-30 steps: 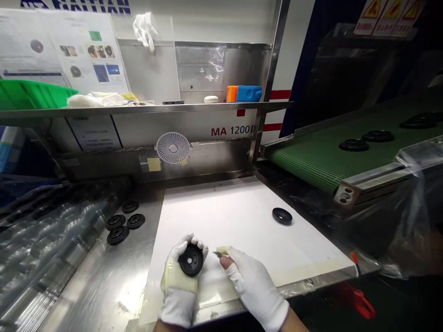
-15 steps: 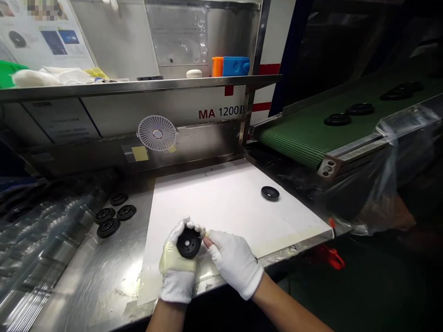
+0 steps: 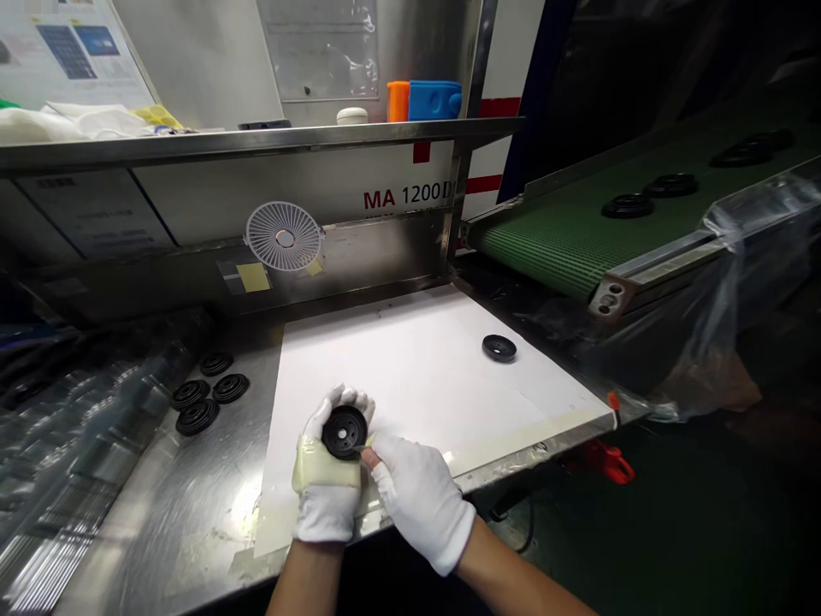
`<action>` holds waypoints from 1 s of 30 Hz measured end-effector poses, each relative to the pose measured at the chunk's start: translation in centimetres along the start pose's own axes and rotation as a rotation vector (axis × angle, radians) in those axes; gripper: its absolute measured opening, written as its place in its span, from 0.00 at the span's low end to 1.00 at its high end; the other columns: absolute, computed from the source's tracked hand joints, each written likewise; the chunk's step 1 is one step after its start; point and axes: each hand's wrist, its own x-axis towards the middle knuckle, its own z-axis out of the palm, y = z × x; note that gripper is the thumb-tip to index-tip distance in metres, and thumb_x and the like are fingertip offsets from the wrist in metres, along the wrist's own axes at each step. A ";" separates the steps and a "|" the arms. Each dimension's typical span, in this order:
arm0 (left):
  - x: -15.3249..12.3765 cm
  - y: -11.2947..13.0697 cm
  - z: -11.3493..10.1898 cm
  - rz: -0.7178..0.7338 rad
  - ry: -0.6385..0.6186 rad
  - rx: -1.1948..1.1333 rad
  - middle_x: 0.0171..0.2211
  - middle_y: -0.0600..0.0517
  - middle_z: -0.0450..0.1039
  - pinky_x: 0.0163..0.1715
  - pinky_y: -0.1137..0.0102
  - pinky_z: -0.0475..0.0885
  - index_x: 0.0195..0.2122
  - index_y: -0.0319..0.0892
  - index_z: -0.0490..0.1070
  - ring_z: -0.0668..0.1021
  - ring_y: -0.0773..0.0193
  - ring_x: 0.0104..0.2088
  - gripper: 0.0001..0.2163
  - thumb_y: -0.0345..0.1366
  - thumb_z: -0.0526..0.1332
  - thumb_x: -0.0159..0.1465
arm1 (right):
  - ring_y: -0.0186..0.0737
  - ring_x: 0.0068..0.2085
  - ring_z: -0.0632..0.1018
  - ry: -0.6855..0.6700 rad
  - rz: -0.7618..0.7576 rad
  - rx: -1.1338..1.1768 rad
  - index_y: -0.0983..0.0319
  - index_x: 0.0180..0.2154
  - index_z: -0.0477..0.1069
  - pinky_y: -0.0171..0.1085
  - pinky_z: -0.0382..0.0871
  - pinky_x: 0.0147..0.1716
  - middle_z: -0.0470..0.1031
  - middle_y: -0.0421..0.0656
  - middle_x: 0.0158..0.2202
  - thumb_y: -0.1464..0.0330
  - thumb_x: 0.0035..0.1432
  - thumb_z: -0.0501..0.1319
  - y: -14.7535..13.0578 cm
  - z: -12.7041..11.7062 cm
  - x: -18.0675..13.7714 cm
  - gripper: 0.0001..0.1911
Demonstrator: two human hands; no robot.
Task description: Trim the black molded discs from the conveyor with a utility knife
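Observation:
My left hand (image 3: 327, 462), in a white glove with a yellowish palm wrap, is closed around a round black plastic wheel (image 3: 344, 432). The wheel's ribbed face with its centre hole is tilted up toward me. Against its lower right rim, my gloved right hand (image 3: 416, 488) is pinched on a small thin-tipped tool (image 3: 360, 448), most of it hidden in the fingers. A bare thumb tip shows through that glove. Both hands are over the near edge of the white sheet (image 3: 385, 359). Another black wheel (image 3: 499, 347) lies at the sheet's right side.
Several black wheels (image 3: 197, 417) sit on the metal table left of the sheet, beside clear plastic packaging (image 3: 83, 462). A small fan grille (image 3: 284, 238) is at the back, below a shelf (image 3: 308, 134). At right, a green conveyor (image 3: 545, 244) carries more black parts.
The wheel has turned in my left hand, showing more of its ribbed face. My right fingers have shifted to its lower right rim. The view has moved slightly.

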 end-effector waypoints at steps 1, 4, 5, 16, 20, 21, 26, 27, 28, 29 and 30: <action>-0.1 0.2 0.2 -0.034 0.002 0.030 0.35 0.46 0.73 0.41 0.60 0.71 0.35 0.37 0.72 0.75 0.57 0.39 0.08 0.29 0.59 0.54 | 0.36 0.28 0.73 -0.005 -0.001 0.016 0.57 0.32 0.65 0.36 0.50 0.25 0.73 0.37 0.28 0.62 0.64 0.43 0.1 -0.2 0.2 0.15; -0.5 0.8 0.5 -0.103 -0.005 0.065 0.30 0.48 0.72 0.35 0.63 0.72 0.37 0.37 0.71 0.75 0.59 0.34 0.10 0.28 0.58 0.52 | 0.35 0.28 0.73 -0.025 0.006 0.049 0.57 0.32 0.64 0.35 0.51 0.25 0.73 0.36 0.28 0.62 0.65 0.42 0.6 -0.8 0.7 0.16; -0.7 0.9 0.6 -0.100 -0.012 0.066 0.27 0.49 0.71 0.33 0.65 0.72 0.36 0.38 0.71 0.75 0.61 0.31 0.10 0.28 0.58 0.52 | 0.35 0.28 0.73 -0.026 0.010 0.048 0.57 0.32 0.64 0.34 0.51 0.25 0.73 0.36 0.28 0.61 0.65 0.42 0.7 -1.0 0.9 0.16; -0.8 0.3 0.4 0.215 -0.032 0.118 0.27 0.54 0.70 0.35 0.72 0.71 0.34 0.42 0.70 0.74 0.69 0.29 0.14 0.22 0.62 0.47 | 0.37 0.30 0.74 0.015 0.011 0.044 0.56 0.33 0.66 0.35 0.52 0.27 0.74 0.38 0.29 0.63 0.63 0.46 -0.9 0.2 -0.3 0.12; -0.2 1.0 0.8 0.098 -0.020 0.048 0.23 0.55 0.68 0.33 0.70 0.72 0.33 0.42 0.70 0.73 0.69 0.25 0.08 0.27 0.60 0.52 | 0.37 0.30 0.74 0.024 -0.021 0.102 0.56 0.33 0.65 0.34 0.52 0.27 0.74 0.37 0.30 0.63 0.63 0.45 -1.4 -0.1 -0.4 0.13; -0.3 1.2 0.9 0.079 -0.024 0.037 0.23 0.55 0.68 0.33 0.69 0.72 0.34 0.41 0.70 0.73 0.68 0.26 0.08 0.27 0.60 0.52 | 0.36 0.30 0.73 0.029 -0.020 0.110 0.56 0.33 0.65 0.34 0.52 0.27 0.74 0.36 0.29 0.63 0.64 0.45 -1.3 -0.4 -0.2 0.13; -0.8 1.3 1.1 0.058 -0.045 0.052 0.23 0.51 0.69 0.30 0.70 0.70 0.35 0.38 0.70 0.73 0.66 0.26 0.07 0.28 0.59 0.54 | 0.35 0.27 0.71 0.088 -0.010 0.020 0.56 0.31 0.64 0.34 0.50 0.26 0.72 0.36 0.26 0.63 0.64 0.45 -0.3 -1.6 0.8 0.13; -0.8 1.3 1.1 0.054 -0.045 0.053 0.23 0.51 0.69 0.30 0.70 0.70 0.35 0.38 0.70 0.73 0.66 0.26 0.07 0.27 0.58 0.54 | 0.35 0.27 0.71 0.092 -0.012 -0.004 0.57 0.31 0.64 0.35 0.50 0.25 0.72 0.36 0.26 0.63 0.64 0.46 -0.2 -1.7 0.9 0.12; -0.9 1.2 1.1 0.054 -0.038 0.052 0.22 0.51 0.69 0.30 0.70 0.70 0.35 0.38 0.69 0.72 0.67 0.26 0.07 0.27 0.58 0.54 | 0.35 0.27 0.71 0.094 -0.014 -0.020 0.57 0.31 0.64 0.35 0.50 0.25 0.72 0.36 0.26 0.64 0.64 0.46 -0.2 -1.6 0.9 0.12; -0.9 1.1 1.1 0.065 -0.024 0.053 0.22 0.52 0.69 0.30 0.70 0.70 0.35 0.38 0.69 0.72 0.67 0.26 0.07 0.27 0.58 0.54 | 0.35 0.27 0.71 0.097 -0.018 -0.026 0.57 0.31 0.64 0.35 0.50 0.25 0.72 0.36 0.26 0.64 0.64 0.46 -0.3 -1.4 0.9 0.12; -1.0 1.0 1.1 0.088 -0.007 0.059 0.22 0.52 0.69 0.30 0.70 0.70 0.35 0.38 0.69 0.72 0.67 0.26 0.07 0.27 0.58 0.54 | 0.34 0.27 0.71 0.100 -0.018 -0.024 0.57 0.31 0.64 0.35 0.50 0.26 0.72 0.36 0.26 0.64 0.64 0.46 -0.4 -1.3 0.8 0.12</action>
